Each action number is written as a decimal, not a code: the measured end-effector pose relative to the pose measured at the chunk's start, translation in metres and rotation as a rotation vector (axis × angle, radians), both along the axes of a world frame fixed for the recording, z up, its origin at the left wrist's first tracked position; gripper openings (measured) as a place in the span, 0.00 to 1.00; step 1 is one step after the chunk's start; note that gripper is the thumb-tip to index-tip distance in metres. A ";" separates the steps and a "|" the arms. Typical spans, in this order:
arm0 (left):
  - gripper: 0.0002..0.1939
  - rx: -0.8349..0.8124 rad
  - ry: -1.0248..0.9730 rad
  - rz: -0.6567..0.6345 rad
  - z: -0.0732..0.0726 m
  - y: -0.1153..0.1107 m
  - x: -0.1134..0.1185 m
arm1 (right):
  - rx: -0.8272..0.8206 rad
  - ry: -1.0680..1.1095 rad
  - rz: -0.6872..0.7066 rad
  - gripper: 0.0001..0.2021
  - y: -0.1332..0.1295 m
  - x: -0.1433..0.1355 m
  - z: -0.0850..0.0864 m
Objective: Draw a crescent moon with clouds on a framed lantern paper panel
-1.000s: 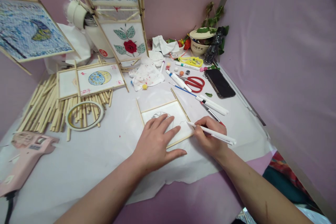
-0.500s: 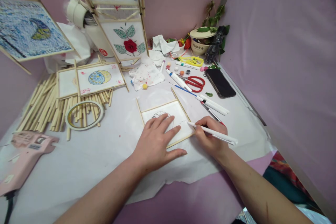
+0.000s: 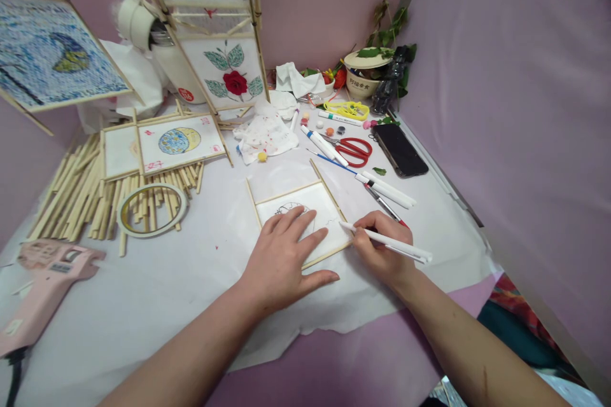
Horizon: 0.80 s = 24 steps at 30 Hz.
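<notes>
Two bare forearms enter from the bottom of the frame, with no sleeves, watch, rings or bracelets showing. The left hand (image 3: 281, 261) sits at lower centre, the right hand (image 3: 382, 251) just right of it. Fingernails are short and unpainted. A thin dark mark shows on the right forearm near the bottom edge

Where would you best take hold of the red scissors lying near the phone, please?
Probably by the red handle loops at the right end of the red scissors, coming from above on the side of the black phone. They lie flat, blades pointing left towards the white markers, so that end looks crowded.
</notes>
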<state>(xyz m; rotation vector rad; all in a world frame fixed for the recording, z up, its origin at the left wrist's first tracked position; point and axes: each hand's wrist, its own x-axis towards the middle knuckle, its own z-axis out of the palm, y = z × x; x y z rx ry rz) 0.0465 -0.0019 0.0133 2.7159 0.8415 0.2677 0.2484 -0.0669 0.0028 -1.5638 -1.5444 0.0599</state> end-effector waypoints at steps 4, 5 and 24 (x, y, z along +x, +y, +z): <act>0.35 0.001 0.000 0.003 0.000 0.000 0.000 | 0.015 -0.040 0.013 0.05 0.000 0.002 -0.003; 0.35 0.002 0.001 0.003 0.000 0.000 0.000 | 0.018 -0.054 0.017 0.04 -0.001 0.002 -0.004; 0.35 -0.003 -0.006 0.001 0.001 0.000 0.000 | 0.018 -0.119 0.018 0.05 -0.004 0.001 -0.004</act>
